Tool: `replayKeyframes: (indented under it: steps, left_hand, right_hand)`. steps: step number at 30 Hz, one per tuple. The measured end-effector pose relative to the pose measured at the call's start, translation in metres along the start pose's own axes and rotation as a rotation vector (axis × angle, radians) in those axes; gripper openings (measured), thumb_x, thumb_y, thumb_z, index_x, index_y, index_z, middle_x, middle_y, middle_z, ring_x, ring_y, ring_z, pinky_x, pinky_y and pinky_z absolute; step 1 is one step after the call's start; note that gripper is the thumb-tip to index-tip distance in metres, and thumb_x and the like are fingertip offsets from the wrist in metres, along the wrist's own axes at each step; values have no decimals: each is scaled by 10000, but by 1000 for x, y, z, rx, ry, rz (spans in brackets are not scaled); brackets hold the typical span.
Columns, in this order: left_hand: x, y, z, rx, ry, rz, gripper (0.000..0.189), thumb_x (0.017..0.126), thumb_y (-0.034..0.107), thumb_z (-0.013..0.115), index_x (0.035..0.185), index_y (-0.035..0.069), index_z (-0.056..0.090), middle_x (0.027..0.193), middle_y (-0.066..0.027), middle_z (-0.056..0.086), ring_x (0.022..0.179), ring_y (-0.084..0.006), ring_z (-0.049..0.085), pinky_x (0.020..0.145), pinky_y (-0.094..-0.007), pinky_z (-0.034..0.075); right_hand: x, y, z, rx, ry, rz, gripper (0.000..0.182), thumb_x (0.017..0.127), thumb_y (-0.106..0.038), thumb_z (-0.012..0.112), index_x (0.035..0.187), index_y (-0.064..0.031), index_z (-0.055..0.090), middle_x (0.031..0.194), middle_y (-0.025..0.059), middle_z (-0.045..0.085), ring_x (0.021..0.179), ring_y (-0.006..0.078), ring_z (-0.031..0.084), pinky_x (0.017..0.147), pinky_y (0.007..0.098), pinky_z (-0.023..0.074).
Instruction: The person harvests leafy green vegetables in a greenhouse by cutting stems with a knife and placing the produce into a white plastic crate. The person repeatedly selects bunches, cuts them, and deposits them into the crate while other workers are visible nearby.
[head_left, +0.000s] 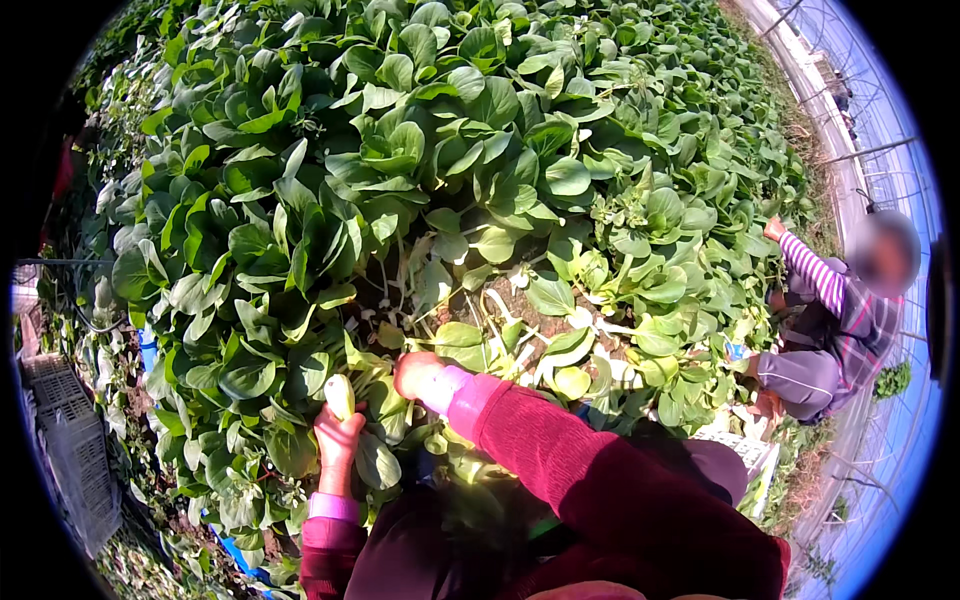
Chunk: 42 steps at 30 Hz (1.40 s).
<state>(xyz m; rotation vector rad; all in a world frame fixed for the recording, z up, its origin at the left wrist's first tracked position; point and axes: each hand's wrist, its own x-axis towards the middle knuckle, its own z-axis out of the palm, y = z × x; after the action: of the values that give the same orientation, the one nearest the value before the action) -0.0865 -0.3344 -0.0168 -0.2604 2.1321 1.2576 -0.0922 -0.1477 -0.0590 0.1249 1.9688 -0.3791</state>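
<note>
My left hand (339, 439) is closed around the pale base of a leafy green plant (340, 397), whose cut-looking white end points up. To its right, my right hand (417, 375) reaches down among yellowish leaves (362, 364) at the edge of the standing greens; its fingers are mostly hidden, and whether it grips anything does not show. Dense leafy greens (420, 150), resembling bok choy, stand in front of both hands. Loose leaves and pale stalks (517, 360) lie on bare soil (510, 296) just beyond my right forearm.
At the right, another person (832, 322) crouches by the greens with one arm stretched towards them. A white plastic crate (739, 450) stands beside my knee. More crates (67, 427) lie at the far left. Blue plastic sheeting and metal poles (874, 150) border the bed on the right.
</note>
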Motion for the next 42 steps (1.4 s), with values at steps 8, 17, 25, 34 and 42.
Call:
replayKeyframes:
  steps: [8, 17, 25, 34, 42]
  left_hand:
    - [8, -22, -3, 151, 107, 183, 347, 609, 124, 691, 868, -93, 609, 714, -179, 653, 636, -255, 640, 620, -370, 510]
    - [-10, -35, -13, -437, -54, 141, 377, 654, -35, 608, 1028, -72, 584, 874, -138, 682, 636, -151, 601, 585, -280, 503]
    - [-37, -25, -4, -489, -101, 216, 443, 651, -43, 586, 1090, -78, 534, 953, -160, 676, 716, -167, 636, 572, -289, 537]
    - [-94, 24, -29, -417, -258, 378, 442, 681, -17, 608, 1118, -21, 540, 918, -116, 697, 690, -134, 639, 623, -272, 537]
    - [-156, 131, -63, -266, -269, 719, 559, 684, -63, 579, 1238, -15, 518, 1064, -62, 639, 944, -117, 589, 820, -272, 483]
  right_hand:
    - [-4, -2, 9, -52, -1, 33, 314, 815, -156, 565, 1103, -96, 674, 1108, 106, 667, 1006, 266, 651, 800, 394, 537]
    - [-72, 20, 28, 549, 498, 81, 260, 870, -191, 505, 1061, -18, 540, 868, 183, 660, 825, 324, 655, 716, 422, 511]
    - [-65, -5, 8, 1722, 192, -67, 230, 869, -297, 630, 935, -113, 509, 634, -10, 459, 441, 83, 386, 378, 214, 289]
    - [-145, -14, 2, 1878, 638, -463, 267, 811, -127, 690, 1021, -69, 536, 713, -4, 552, 466, 52, 439, 380, 197, 342]
    - [-255, -41, -25, 1432, 736, -1020, 296, 773, -64, 688, 1027, -30, 539, 844, 0, 604, 763, 68, 569, 728, 235, 472]
